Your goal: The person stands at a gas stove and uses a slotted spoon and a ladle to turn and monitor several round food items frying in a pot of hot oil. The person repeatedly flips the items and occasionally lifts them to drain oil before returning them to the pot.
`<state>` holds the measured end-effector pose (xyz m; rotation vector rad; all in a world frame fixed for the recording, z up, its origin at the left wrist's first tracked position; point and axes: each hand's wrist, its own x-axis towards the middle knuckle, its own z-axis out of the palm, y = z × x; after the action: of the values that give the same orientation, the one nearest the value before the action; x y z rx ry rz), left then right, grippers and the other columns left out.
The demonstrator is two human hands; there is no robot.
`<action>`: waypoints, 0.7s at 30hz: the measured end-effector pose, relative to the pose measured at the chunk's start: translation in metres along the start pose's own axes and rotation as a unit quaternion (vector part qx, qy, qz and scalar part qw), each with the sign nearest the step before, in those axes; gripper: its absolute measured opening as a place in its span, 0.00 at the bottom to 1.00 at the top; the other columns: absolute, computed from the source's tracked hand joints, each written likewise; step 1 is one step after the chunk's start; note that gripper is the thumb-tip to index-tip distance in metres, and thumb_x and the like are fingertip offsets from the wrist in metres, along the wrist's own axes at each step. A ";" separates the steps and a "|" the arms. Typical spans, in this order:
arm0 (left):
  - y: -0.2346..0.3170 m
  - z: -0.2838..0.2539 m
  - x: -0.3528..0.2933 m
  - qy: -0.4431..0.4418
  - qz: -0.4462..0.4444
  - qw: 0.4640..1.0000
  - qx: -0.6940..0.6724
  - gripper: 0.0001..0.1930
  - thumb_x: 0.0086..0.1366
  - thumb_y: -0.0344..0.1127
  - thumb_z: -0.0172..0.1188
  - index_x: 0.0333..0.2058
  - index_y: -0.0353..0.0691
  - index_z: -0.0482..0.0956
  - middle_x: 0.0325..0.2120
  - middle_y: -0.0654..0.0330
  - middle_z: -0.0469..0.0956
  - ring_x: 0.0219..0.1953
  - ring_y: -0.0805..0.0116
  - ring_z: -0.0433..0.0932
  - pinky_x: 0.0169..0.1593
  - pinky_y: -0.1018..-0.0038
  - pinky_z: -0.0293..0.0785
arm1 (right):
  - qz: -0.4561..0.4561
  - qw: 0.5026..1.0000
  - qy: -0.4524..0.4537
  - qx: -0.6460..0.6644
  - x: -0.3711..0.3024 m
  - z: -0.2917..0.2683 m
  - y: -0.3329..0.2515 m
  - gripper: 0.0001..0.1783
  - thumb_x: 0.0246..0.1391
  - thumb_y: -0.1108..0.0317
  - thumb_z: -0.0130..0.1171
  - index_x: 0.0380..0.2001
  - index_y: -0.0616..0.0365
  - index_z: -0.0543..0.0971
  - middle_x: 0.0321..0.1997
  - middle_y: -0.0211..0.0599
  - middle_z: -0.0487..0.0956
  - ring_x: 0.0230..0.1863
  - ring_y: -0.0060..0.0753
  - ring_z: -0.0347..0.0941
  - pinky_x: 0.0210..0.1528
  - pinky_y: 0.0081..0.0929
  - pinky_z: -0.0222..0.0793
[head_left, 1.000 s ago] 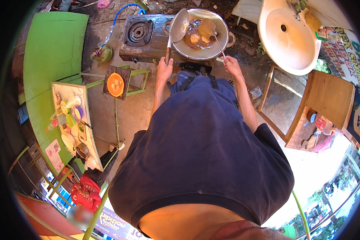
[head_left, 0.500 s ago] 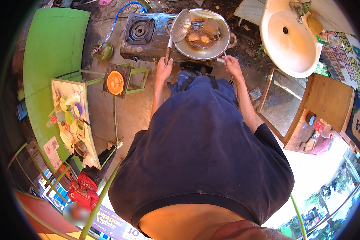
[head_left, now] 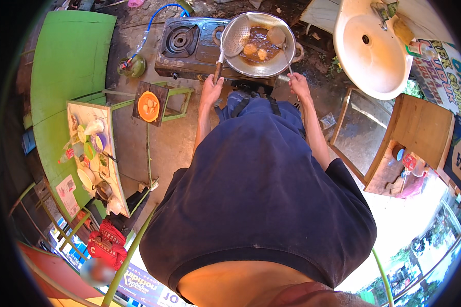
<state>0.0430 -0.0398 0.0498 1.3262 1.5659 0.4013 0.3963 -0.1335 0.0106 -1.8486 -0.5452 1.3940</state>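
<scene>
A metal wok (head_left: 281,60) of dark bubbling oil stands on the right side of the gas stove (head_left: 202,53). Two golden-brown fried pieces (head_left: 256,51) show in the oil. My left hand (head_left: 210,90) is closed round the wooden handle of a perforated skimmer (head_left: 237,38); its bowl tilts over the wok's left part. Closed on a thin metal handle, my right hand (head_left: 298,85) holds a flat-bladed spatula (head_left: 276,36) toward the far right of the oil. Whether the blade touches the oil, I cannot tell.
A blue hose runs from the stove side to a green gas cylinder (head_left: 132,66). Left of me, an orange bowl (head_left: 148,106) of round pieces sits on a stool, beside a cluttered table (head_left: 117,174). A white sink (head_left: 374,66) is at far right. A person in red (head_left: 106,244) is behind left.
The skimmer's bowl has shifted right and nearer, further over the wok. The spatula blade has moved slightly right, and the fried pieces lie more apart.
</scene>
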 end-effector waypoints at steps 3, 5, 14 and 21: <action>-0.002 0.002 -0.001 0.019 0.002 1.000 0.010 0.18 0.67 0.44 0.60 0.40 0.31 0.76 0.26 0.53 0.79 0.30 0.62 0.78 0.38 0.64 0.72 | -0.004 1.000 -0.001 0.001 -0.002 0.000 -0.001 0.14 0.67 0.61 0.51 0.44 0.59 0.79 0.22 0.25 0.72 0.16 0.18 0.64 0.17 0.22 0.63; 0.005 0.000 -0.003 -0.001 -0.005 1.000 0.009 0.18 0.67 0.43 0.60 0.41 0.30 0.76 0.27 0.53 0.79 0.31 0.61 0.78 0.39 0.64 0.72 | -0.003 1.000 0.004 0.000 -0.005 0.000 -0.005 0.13 0.68 0.62 0.49 0.44 0.59 0.78 0.22 0.24 0.71 0.16 0.16 0.62 0.17 0.21 0.60; 0.006 0.005 -0.006 -0.005 -0.012 1.000 0.000 0.19 0.66 0.44 0.60 0.43 0.29 0.76 0.28 0.51 0.79 0.33 0.59 0.79 0.41 0.63 0.73 | -0.016 0.998 0.033 -0.059 -0.001 -0.002 0.001 0.14 0.63 0.64 0.50 0.38 0.60 0.82 0.21 0.27 0.75 0.18 0.19 0.69 0.20 0.22 0.68; -0.018 0.011 0.003 0.043 0.005 0.999 0.008 0.23 0.67 0.46 0.60 0.48 0.28 0.75 0.36 0.42 0.81 0.42 0.49 0.81 0.48 0.60 0.73 | -0.014 0.999 -0.040 -0.027 -0.015 0.001 -0.005 0.14 0.63 0.64 0.49 0.37 0.60 0.82 0.21 0.26 0.74 0.19 0.18 0.68 0.20 0.21 0.66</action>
<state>0.0432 -0.0466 0.0296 1.3445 1.6377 0.4589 0.3912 -0.1409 0.0232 -1.8262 -0.6536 1.4531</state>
